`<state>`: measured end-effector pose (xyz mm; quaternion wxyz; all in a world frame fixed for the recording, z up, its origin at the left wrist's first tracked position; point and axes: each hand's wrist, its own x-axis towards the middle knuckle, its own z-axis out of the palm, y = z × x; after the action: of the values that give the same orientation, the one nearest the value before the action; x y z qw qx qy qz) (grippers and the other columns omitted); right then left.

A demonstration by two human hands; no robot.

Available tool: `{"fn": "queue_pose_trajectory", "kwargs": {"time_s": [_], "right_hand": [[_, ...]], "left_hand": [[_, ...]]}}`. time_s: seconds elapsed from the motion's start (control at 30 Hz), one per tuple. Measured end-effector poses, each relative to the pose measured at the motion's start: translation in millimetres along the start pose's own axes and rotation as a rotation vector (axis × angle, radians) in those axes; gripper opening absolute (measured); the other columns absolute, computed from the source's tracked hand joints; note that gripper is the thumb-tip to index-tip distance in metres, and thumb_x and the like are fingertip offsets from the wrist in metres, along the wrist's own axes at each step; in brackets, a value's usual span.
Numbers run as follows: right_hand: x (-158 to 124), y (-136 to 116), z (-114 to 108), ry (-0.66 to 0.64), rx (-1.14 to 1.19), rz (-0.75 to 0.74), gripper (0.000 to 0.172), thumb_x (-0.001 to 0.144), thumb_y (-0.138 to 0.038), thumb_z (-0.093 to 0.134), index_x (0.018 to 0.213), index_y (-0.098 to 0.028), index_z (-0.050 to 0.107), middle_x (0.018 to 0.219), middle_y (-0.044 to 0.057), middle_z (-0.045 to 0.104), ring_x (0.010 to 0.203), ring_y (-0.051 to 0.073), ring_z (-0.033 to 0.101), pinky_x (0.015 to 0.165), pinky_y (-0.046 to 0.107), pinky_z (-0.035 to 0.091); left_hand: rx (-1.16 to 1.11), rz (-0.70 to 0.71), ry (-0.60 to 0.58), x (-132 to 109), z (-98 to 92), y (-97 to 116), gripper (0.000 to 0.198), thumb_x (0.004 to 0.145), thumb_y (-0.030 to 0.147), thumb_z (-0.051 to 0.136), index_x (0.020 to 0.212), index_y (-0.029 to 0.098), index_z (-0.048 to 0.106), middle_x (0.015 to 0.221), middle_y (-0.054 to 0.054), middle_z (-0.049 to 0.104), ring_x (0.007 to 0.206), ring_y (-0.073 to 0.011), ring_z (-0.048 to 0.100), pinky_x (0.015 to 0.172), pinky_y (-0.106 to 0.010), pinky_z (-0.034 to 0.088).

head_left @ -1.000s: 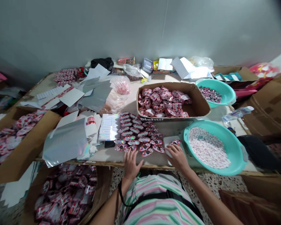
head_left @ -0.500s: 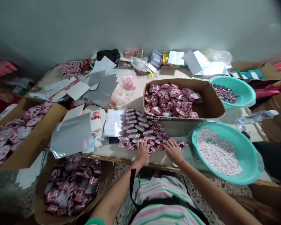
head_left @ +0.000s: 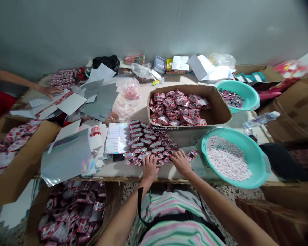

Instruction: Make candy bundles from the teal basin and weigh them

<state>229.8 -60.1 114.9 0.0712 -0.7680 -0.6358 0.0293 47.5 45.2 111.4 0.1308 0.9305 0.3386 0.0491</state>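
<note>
Near the off-white table's (head_left: 110,172) front edge, left hand (head_left: 150,168) and right hand (head_left: 181,162) touch glossy red-and-white oval pieces (head_left: 157,149), fingers curved, apparently to square the rows; I cannot tell whether either grips any.

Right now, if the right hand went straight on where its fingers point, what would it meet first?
Most likely the rows of packs: the right hand is at their right edge, though whether touching or just above is unclear.
</note>
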Motion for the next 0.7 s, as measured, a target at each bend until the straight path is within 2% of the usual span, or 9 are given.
{"fn": "queue_pose_trajectory", "kwargs": {"time_s": [0.13, 0.27, 0.4, 0.5, 0.6, 0.7], "right_hand": [[-14.6, -5.7, -25.1, 0.031, 0.160, -0.001, 0.029, 0.080, -0.034, 0.064, 0.106, -0.023, 0.060, 0.114, 0.007, 0.059, 0.110, 0.024, 0.047, 0.106, 0.044, 0.026], [-54.6, 10.1, -44.4, 0.159, 0.264, 0.091, 0.022, 0.088, -0.034, 0.053, 0.106, -0.022, 0.060, 0.112, 0.006, 0.061, 0.108, 0.021, 0.051, 0.105, 0.041, 0.028], [-105.6, 55.6, -50.6, 0.392, 0.257, 0.327, 0.020, 0.088, -0.034, 0.052, 0.100, -0.020, 0.061, 0.103, 0.008, 0.064, 0.098, 0.022, 0.055, 0.093, 0.040, 0.038], [-139.7, 97.9, -53.6, 0.505, 0.235, 0.488, 0.021, 0.089, -0.034, 0.051, 0.097, -0.019, 0.063, 0.096, 0.008, 0.065, 0.092, 0.022, 0.057, 0.087, 0.038, 0.041], [-165.5, 134.0, -57.5, 0.543, 0.197, 0.600, 0.024, 0.089, -0.036, 0.049, 0.093, -0.017, 0.064, 0.092, 0.009, 0.066, 0.090, 0.023, 0.058, 0.086, 0.038, 0.041], [-180.8, 159.6, -58.8, 0.498, 0.185, 0.632, 0.027, 0.089, -0.038, 0.048, 0.093, -0.017, 0.064, 0.093, 0.010, 0.067, 0.091, 0.024, 0.058, 0.086, 0.038, 0.040]], "left_hand": [[-0.044, 0.027, 0.021, -12.3, -8.1, -1.5, 0.059, 0.073, 0.034, 0.068, 0.127, 0.022, 0.048, 0.131, -0.011, 0.050, 0.129, -0.0326, 0.037, 0.113, -0.056, 0.019], [-0.062, 0.038, 0.046, -27.3, -12.7, -1.8, 0.053, 0.074, 0.040, 0.067, 0.122, 0.022, 0.053, 0.127, -0.011, 0.054, 0.128, -0.0324, 0.038, 0.113, -0.055, 0.019], [-0.083, 0.051, 0.119, -30.3, -15.5, 12.1, 0.046, 0.078, 0.040, 0.064, 0.118, 0.020, 0.055, 0.123, -0.012, 0.056, 0.126, -0.0316, 0.040, 0.111, -0.054, 0.021], [-0.085, 0.020, 0.188, -24.9, -17.0, 26.4, 0.044, 0.079, 0.040, 0.062, 0.118, 0.020, 0.054, 0.122, -0.011, 0.057, 0.124, -0.0308, 0.041, 0.110, -0.054, 0.021], [-0.070, -0.034, 0.228, -20.4, -15.7, 37.8, 0.043, 0.080, 0.041, 0.061, 0.117, 0.020, 0.054, 0.122, -0.011, 0.058, 0.123, -0.0309, 0.041, 0.109, -0.054, 0.021], [-0.050, -0.063, 0.248, -21.8, -11.5, 47.3, 0.042, 0.080, 0.040, 0.060, 0.116, 0.019, 0.055, 0.120, -0.012, 0.059, 0.122, -0.0313, 0.042, 0.109, -0.053, 0.022]]}}
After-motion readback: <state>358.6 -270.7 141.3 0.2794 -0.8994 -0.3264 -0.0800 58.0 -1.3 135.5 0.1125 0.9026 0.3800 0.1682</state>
